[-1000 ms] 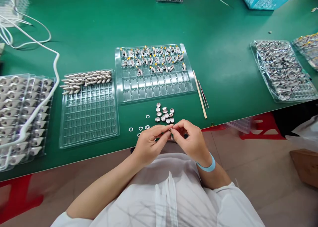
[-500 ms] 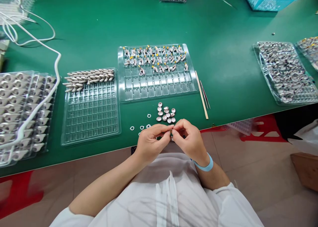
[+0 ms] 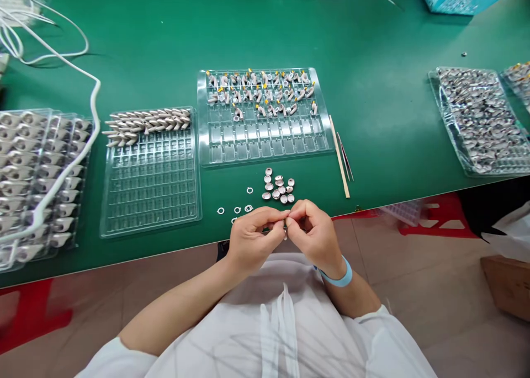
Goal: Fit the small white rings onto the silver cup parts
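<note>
My left hand (image 3: 255,235) and my right hand (image 3: 313,233) meet at the table's front edge, fingertips pinched together. Between them is a small part, mostly hidden by the fingers; a bit of pale metal shows just below the fingertips. Right beyond the hands lies a loose group of small round metal cups (image 3: 277,190). Several thin white rings (image 3: 237,209) are scattered to the left of these cups. Farther back, a clear compartment tray (image 3: 232,156) holds rows of curved grey pieces (image 3: 257,95) with yellow tips.
Left of it is another clear tray (image 3: 149,201) with slim metal pieces at its top. Stacked trays (image 3: 31,163) and a white cable (image 3: 94,99) occupy the far left. A wooden stick (image 3: 340,157) and tweezers (image 3: 345,156) lie right. Farther right sits a tray of metal parts (image 3: 482,116).
The view has shifted slightly, so the trays and table items appear a little higher. Both hands keep nearly the same pinched pose at the table edge.
</note>
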The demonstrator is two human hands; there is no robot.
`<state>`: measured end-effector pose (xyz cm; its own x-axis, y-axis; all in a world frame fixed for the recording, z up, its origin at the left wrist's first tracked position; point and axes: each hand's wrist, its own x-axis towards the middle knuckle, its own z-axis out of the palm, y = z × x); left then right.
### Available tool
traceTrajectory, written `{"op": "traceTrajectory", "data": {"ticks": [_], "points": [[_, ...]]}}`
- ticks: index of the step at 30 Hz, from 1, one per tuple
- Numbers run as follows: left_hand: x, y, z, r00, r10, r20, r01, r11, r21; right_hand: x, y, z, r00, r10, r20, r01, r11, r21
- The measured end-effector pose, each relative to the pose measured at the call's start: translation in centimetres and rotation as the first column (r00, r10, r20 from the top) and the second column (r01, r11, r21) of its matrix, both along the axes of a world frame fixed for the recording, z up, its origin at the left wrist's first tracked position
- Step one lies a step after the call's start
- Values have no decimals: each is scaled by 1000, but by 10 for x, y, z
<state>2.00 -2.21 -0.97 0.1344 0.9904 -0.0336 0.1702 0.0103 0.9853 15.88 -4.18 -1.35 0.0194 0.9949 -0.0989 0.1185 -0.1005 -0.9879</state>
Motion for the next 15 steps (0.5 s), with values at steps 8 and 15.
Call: {"op": "traceTrajectory", "data": {"ticks": [8, 15], "points": [[-4, 6, 0, 995, -61, 78, 76, 977, -201, 0, 7, -2, 998, -7, 62, 7, 1000, -1], [-12, 16, 6, 969, -130, 210, 192, 931, -310, 9, 12, 7, 999, 36, 35, -36, 999, -6]]}}
